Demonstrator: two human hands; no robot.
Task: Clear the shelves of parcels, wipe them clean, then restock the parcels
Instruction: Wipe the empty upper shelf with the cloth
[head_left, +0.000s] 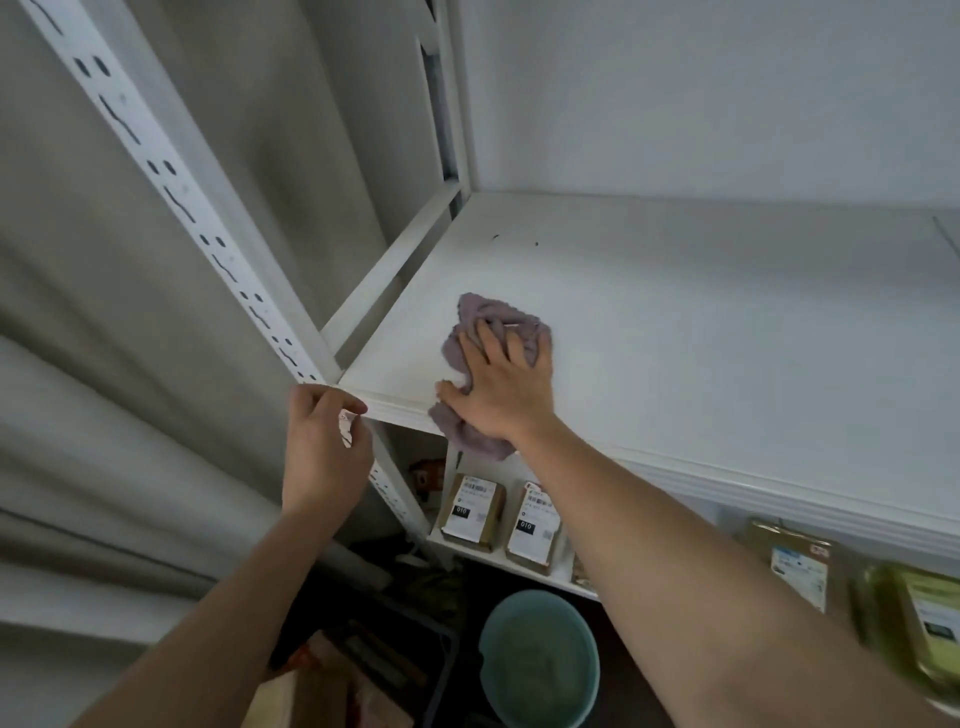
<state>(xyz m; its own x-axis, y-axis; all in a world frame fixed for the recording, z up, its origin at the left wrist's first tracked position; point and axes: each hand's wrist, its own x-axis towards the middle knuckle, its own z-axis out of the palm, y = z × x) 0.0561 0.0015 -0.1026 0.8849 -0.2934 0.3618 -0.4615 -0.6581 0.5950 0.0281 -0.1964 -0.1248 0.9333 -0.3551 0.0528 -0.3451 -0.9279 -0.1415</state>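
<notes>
The right hand (501, 387) presses a bunched purple cloth (483, 332) flat on the near-left part of the white shelf (701, 322), fingers spread, probably to wipe. The cloth's long axis runs near to far, its near end hanging over the front edge. The left hand (322, 441) grips the slotted upright (171, 176), probably for support.

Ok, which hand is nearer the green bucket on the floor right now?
Left, narrowly and only as it looks in this view. The left hand grips the shelf's front corner post, above-left of the bucket. The right hand presses the purple cloth on the shelf above.
</notes>
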